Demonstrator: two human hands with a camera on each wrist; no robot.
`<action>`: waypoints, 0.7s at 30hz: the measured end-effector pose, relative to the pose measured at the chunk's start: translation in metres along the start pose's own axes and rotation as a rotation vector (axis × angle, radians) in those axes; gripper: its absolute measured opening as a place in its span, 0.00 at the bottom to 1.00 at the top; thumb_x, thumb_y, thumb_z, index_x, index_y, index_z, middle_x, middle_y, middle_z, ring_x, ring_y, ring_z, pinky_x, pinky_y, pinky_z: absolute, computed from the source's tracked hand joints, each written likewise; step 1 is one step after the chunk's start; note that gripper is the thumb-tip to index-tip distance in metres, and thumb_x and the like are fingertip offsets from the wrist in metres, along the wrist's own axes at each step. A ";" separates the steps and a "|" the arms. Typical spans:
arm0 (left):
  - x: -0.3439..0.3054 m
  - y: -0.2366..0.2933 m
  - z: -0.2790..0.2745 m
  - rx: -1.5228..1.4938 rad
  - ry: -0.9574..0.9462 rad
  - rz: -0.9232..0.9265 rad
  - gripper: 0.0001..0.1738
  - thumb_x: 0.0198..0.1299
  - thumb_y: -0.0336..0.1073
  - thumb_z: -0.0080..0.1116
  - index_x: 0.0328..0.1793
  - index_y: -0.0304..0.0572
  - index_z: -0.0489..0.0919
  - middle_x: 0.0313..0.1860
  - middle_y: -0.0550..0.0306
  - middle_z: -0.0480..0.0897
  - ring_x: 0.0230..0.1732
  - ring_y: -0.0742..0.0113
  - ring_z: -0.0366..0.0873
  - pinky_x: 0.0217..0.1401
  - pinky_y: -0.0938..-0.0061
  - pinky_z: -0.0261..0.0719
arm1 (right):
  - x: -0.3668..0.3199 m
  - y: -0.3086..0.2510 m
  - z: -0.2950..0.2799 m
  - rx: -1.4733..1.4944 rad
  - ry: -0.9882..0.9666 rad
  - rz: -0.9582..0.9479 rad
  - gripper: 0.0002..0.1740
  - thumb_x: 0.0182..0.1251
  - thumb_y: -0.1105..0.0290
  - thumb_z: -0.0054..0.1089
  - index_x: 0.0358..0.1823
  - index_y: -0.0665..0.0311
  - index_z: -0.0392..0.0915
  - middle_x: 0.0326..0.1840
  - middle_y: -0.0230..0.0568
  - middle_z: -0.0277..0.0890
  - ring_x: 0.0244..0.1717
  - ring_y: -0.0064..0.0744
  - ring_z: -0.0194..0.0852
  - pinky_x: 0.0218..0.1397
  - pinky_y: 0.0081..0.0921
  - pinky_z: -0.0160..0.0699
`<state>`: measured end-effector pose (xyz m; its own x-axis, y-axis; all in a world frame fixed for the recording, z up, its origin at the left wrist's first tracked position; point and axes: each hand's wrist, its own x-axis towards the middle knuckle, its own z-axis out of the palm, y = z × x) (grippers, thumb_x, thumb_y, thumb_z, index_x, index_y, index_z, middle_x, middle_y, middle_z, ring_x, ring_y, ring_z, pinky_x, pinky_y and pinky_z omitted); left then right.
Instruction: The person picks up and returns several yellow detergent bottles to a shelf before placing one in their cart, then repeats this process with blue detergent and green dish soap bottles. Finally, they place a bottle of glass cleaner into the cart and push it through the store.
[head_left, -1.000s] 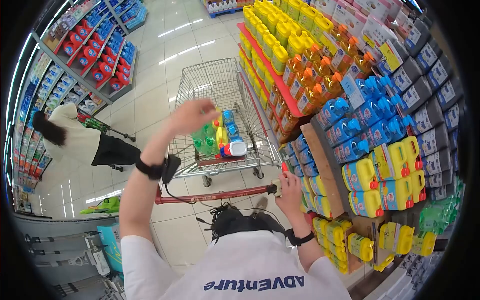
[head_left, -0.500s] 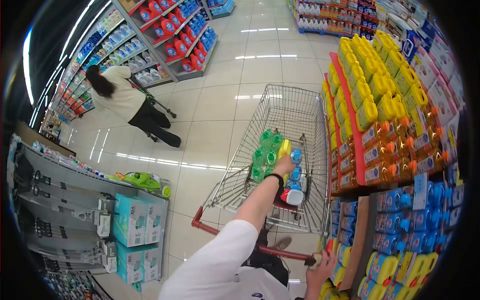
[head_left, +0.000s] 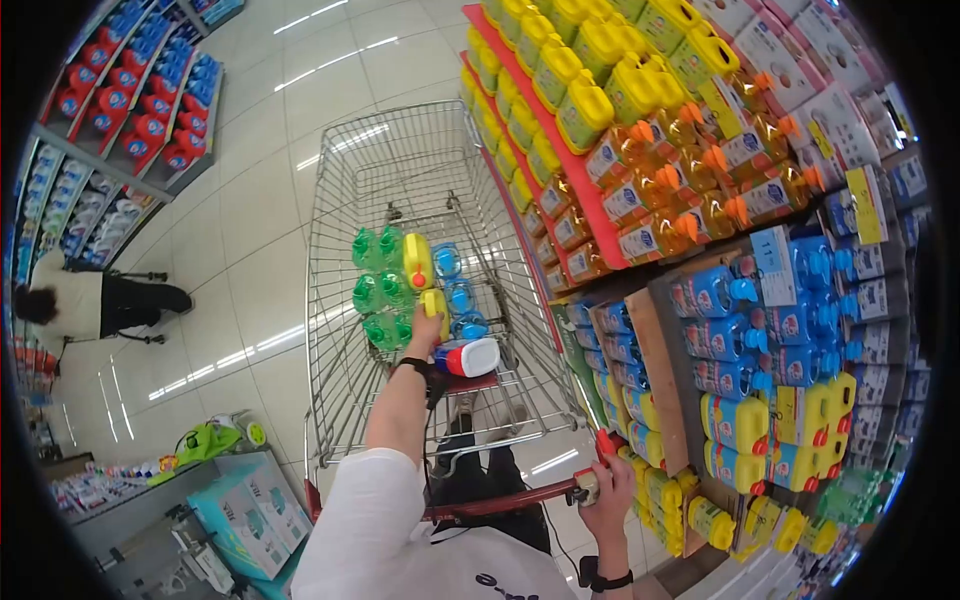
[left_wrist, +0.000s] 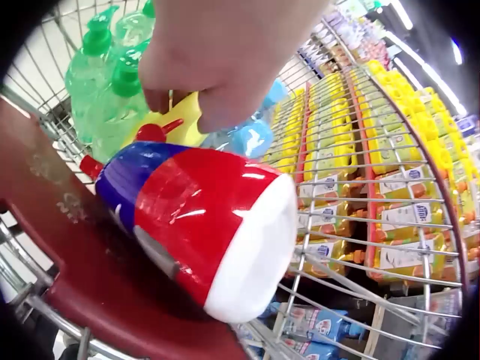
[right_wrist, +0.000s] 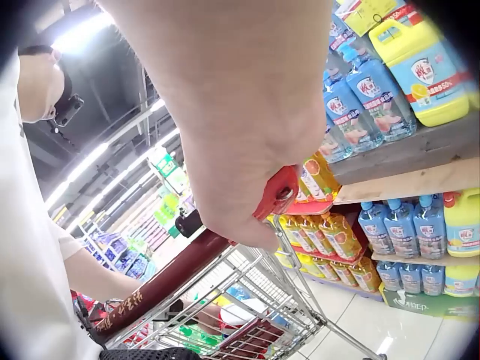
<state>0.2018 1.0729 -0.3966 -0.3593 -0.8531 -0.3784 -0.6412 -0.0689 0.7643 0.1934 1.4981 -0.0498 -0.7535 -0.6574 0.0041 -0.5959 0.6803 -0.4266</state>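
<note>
My left hand (head_left: 428,330) reaches down into the shopping cart (head_left: 330,200), its fingers curled at the top of a yellow jug (head_left: 433,301). Just ahead lies a second yellow jug (head_left: 417,262) with a red cap. Green pump bottles (left_wrist: 112,97) stand on the left of the jugs, blue bottles (head_left: 460,295) on the right. A red and blue bottle with a white base (left_wrist: 202,217) lies nearest the cart's red bar. My right hand (head_left: 606,495) grips the right end of the cart's dark red handle (right_wrist: 176,274), beside a bright red end piece (right_wrist: 277,191).
Stacked shelves close on the right hold yellow jugs (head_left: 585,110), orange bottles (head_left: 650,190) and blue bottles (head_left: 715,330). At left a person (head_left: 75,300) stands in the aisle before detergent shelves (head_left: 130,110). Teal boxes (head_left: 250,510) sit on a low shelf at lower left.
My left hand has come down from above the cart onto the yellow jugs, and now sits at the nearer one. The right hand stays on the handle. The view has swung right and back.
</note>
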 end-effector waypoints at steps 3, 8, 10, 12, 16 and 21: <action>-0.010 0.043 -0.027 -0.320 -0.150 -0.167 0.22 0.59 0.37 0.66 0.56 0.34 0.75 0.43 0.51 0.83 0.41 0.60 0.83 0.44 0.66 0.82 | 0.002 -0.002 0.000 0.002 0.020 0.001 0.36 0.37 0.82 0.67 0.55 0.55 0.74 0.60 0.44 0.69 0.61 0.56 0.67 0.62 0.48 0.69; -0.034 0.121 -0.100 -0.734 -0.332 -0.273 0.17 0.70 0.47 0.56 0.51 0.41 0.75 0.30 0.62 0.77 0.33 0.69 0.76 0.37 0.70 0.75 | 0.007 -0.010 -0.010 0.001 0.042 -0.017 0.36 0.36 0.83 0.64 0.55 0.57 0.75 0.61 0.44 0.69 0.61 0.55 0.67 0.61 0.47 0.72; -0.062 0.175 -0.142 -0.754 -0.421 -0.177 0.19 0.71 0.51 0.50 0.50 0.41 0.75 0.32 0.61 0.78 0.35 0.68 0.76 0.43 0.69 0.74 | 0.006 -0.005 -0.008 0.015 0.009 -0.034 0.38 0.35 0.83 0.63 0.57 0.57 0.75 0.63 0.44 0.68 0.62 0.56 0.65 0.63 0.47 0.72; -0.104 0.223 -0.178 -0.766 -0.504 -0.093 0.23 0.73 0.55 0.45 0.49 0.41 0.76 0.35 0.61 0.78 0.38 0.67 0.76 0.50 0.69 0.73 | 0.007 -0.005 -0.015 0.038 -0.009 -0.021 0.38 0.36 0.83 0.62 0.58 0.57 0.75 0.65 0.44 0.66 0.64 0.57 0.64 0.65 0.46 0.71; -0.181 0.287 -0.229 -0.945 -0.728 0.081 0.34 0.74 0.59 0.39 0.63 0.31 0.71 0.48 0.54 0.79 0.54 0.61 0.75 0.67 0.66 0.64 | 0.013 -0.018 -0.043 0.187 -0.055 -0.082 0.42 0.43 0.72 0.72 0.66 0.58 0.70 0.67 0.47 0.65 0.65 0.57 0.63 0.70 0.46 0.66; -0.309 0.356 -0.254 -1.183 -1.026 0.227 0.50 0.69 0.63 0.45 0.80 0.24 0.49 0.77 0.35 0.59 0.80 0.47 0.53 0.83 0.61 0.45 | 0.009 -0.023 -0.063 0.449 0.051 -0.220 0.46 0.55 0.60 0.75 0.74 0.62 0.60 0.74 0.52 0.58 0.74 0.56 0.57 0.74 0.44 0.61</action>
<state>0.2569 1.1801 0.1248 -0.9714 -0.2372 -0.0066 0.1813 -0.7598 0.6244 0.1831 1.4970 0.0165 -0.6424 -0.7456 0.1774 -0.5729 0.3134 -0.7574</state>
